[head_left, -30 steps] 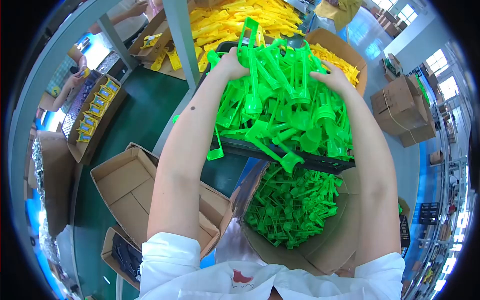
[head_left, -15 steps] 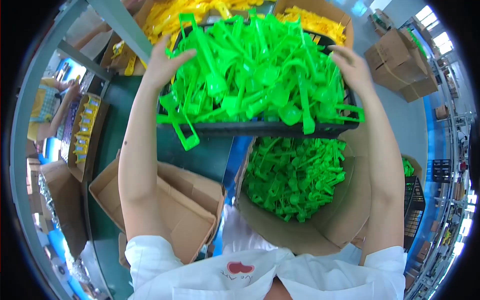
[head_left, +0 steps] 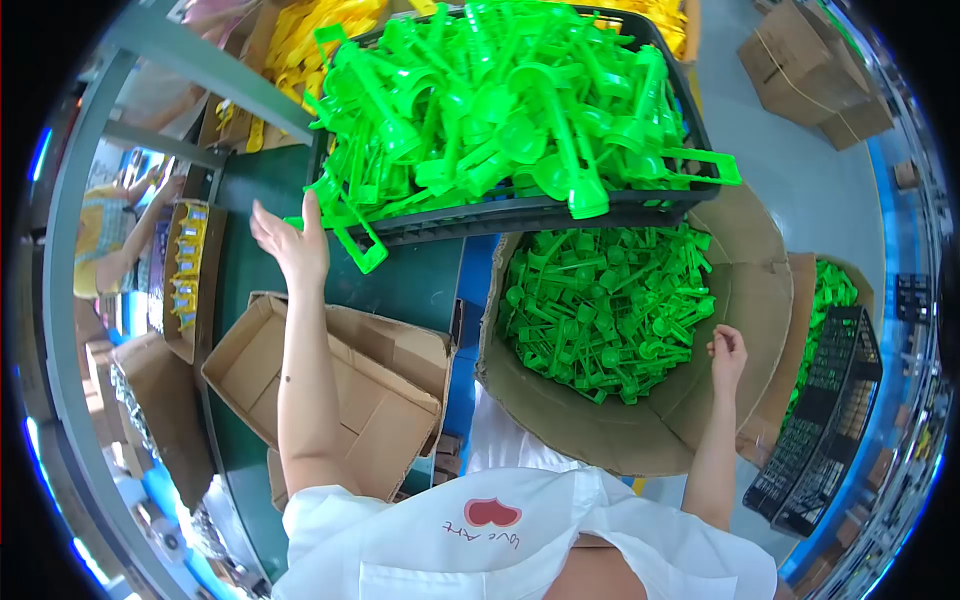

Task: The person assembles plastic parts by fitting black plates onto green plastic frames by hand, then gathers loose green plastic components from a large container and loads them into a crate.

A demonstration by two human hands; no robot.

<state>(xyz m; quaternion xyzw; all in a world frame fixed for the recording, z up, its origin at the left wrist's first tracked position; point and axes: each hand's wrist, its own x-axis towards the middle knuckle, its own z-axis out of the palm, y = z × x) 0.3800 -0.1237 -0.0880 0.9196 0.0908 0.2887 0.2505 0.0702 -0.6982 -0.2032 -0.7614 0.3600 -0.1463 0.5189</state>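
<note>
A black plastic crate heaped with bright green spoon-like plastic pieces sits on the green table at the top. My left hand is open, thumb and fingers apart, by the crate's near left corner and a green piece jutting out there. Whether it touches the crate I cannot tell. My right hand is away from the crate, fingers curled in with nothing visible in them, above the right inner side of a large cardboard box. That box holds many small green plastic pieces.
An open cardboard box lies on the green table to the left. A black crate leans beside another box of green pieces at right. Yellow pieces fill boxes behind. Another person's arm is at far left.
Both hands have come off the crate's sides. My left hand has moved down to its near left corner; my right hand has dropped over the large box, its fingers now curled.
</note>
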